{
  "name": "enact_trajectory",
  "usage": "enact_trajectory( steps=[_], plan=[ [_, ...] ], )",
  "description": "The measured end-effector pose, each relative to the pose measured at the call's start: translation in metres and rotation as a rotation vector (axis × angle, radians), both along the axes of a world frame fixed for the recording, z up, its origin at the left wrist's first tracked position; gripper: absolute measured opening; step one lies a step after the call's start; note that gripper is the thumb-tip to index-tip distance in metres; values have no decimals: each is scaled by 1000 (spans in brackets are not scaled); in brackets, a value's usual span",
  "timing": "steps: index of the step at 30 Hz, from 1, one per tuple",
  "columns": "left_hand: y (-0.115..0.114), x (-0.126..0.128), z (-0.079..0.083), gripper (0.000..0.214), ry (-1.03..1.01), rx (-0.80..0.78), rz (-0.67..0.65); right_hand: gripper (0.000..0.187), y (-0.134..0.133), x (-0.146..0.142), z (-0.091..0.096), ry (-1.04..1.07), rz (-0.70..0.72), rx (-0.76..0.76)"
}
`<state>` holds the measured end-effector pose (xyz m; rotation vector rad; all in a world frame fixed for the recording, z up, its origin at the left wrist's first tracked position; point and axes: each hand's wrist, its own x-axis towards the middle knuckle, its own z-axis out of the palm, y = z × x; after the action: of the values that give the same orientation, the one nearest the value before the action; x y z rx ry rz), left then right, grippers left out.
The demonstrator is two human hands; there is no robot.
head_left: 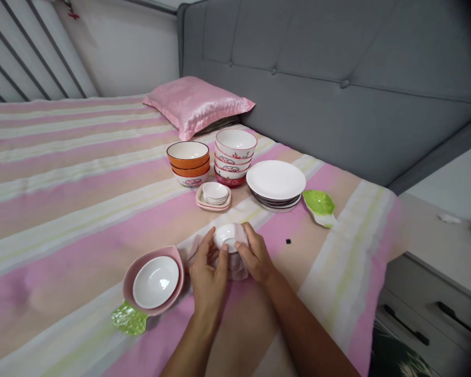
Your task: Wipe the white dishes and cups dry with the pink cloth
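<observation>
Between my two hands is a small white bowl, its underside turned up toward me. My left hand grips its left side with thumb and fingers. On the other side my right hand pinches it through a thin pale pink cloth, which hangs beneath and around the bowl. Left of my hands lies a pink dish with a green leaf-shaped handle, and a white bowl sits inside it. Just beyond my hands, small white dishes are stacked on cream dishes with pinkish edges.
Farther back stand orange bowls, patterned white bowls and a stack of plates. A green leaf-shaped dish and a small black piece lie to the right. Behind are a pink pillow and grey headboard; a nightstand adjoins the bed.
</observation>
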<state>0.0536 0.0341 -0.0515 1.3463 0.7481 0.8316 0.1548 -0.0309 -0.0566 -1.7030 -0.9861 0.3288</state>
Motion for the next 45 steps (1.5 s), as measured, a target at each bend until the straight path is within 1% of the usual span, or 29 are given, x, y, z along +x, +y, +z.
enact_trajectory(
  steps=[4,8,16,20,24,29,33,41,45],
  plan=[
    [0,-2,-3,57,47,8,-35,9,-1,1,-1,-53,-8,-8],
    [3,-1,-8,53,52,18,-67,14,-1,1,-2,-66,-15,-10],
    [3,4,-9,37,-170,-220,-120,13,0,1,0,-27,-24,10],
    [1,5,-8,35,-252,-360,-126,14,0,1,0,-8,-9,6],
    [0,5,-6,36,-280,-421,-116,15,1,1,0,-7,-1,-12],
    [1,5,-1,39,-290,-442,-109,16,1,1,1,-14,3,-31],
    [2,4,2,41,-256,-444,-111,22,1,0,1,-25,5,-29],
    [1,3,-1,41,-225,-410,-137,28,0,0,0,4,15,-10],
    [1,3,-3,37,-198,-398,-191,28,1,1,-2,56,13,35]
  ],
)
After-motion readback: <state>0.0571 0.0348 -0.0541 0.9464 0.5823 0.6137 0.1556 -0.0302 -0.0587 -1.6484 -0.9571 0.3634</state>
